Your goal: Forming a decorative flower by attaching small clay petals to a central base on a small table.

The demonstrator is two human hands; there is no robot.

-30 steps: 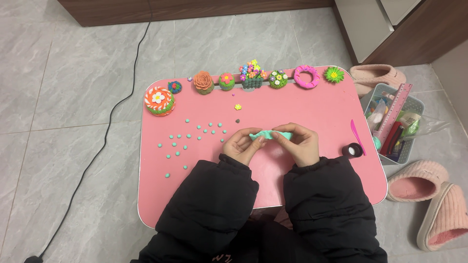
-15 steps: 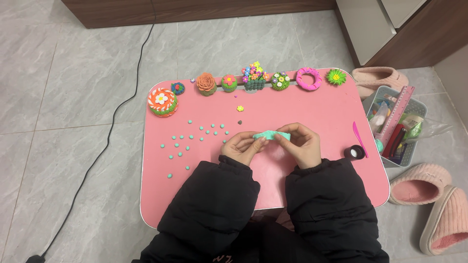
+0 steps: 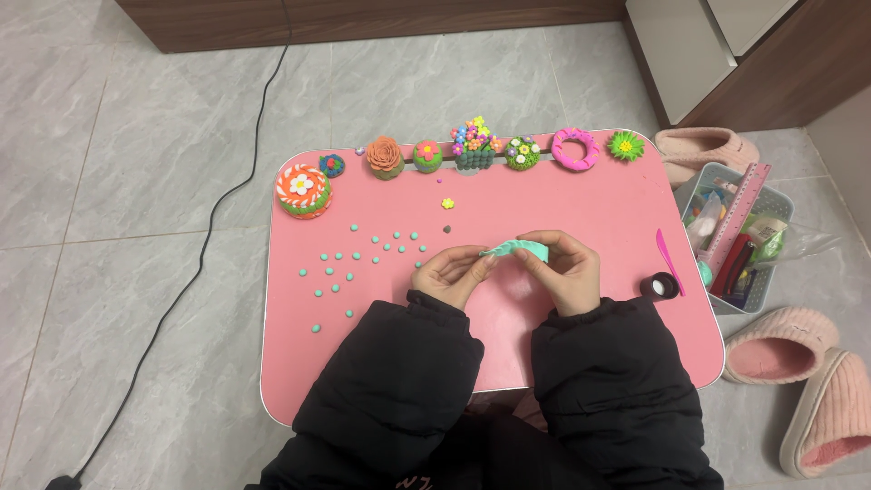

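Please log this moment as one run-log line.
left hand + right hand: pinching teal clay piece | above pink table | teal balls left

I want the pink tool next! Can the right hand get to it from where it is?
Probably yes. The pink tool lies on the pink table just beyond the right hand, with only bare tabletop between them. But that hand, with the left hand, is pinching the green clay.

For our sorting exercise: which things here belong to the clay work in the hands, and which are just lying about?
In use:
left hand
right hand
teal clay piece, pinched between both hands
small teal clay balls
pink table

Lying about:
finished clay flowers
pink modelling tool
grey supply basket
pink slippers
black cable
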